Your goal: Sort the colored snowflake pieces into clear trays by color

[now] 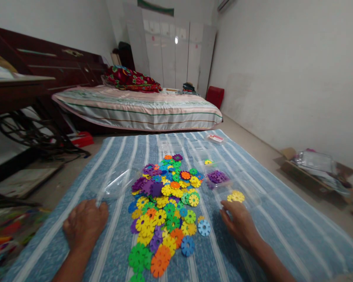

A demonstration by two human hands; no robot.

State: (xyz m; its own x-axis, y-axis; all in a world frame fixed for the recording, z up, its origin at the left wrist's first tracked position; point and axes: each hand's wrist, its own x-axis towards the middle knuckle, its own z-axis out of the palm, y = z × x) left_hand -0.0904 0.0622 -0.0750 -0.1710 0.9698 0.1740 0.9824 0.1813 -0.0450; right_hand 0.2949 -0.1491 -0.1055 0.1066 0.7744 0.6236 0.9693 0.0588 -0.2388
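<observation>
A pile of colourful plastic snowflake discs [164,207] lies on a blue striped cloth [267,219]. My left hand [85,224] rests on the cloth left of the pile, fingers curled on the edge of a clear plastic bag [114,184]. My right hand [238,221] lies right of the pile, its fingers bent at the edge of a clear bag with yellow discs [237,196] in it. Beyond that lies a clear bag with purple discs [217,177]. A single blue disc [204,227] sits next to my right hand.
More clear bags [194,150] lie at the cloth's far end. A bed [138,105] with a red bundle stands behind. A dark table [17,94] is at the left, a cardboard box [314,172] at the right wall, white wardrobes [173,55] at the back.
</observation>
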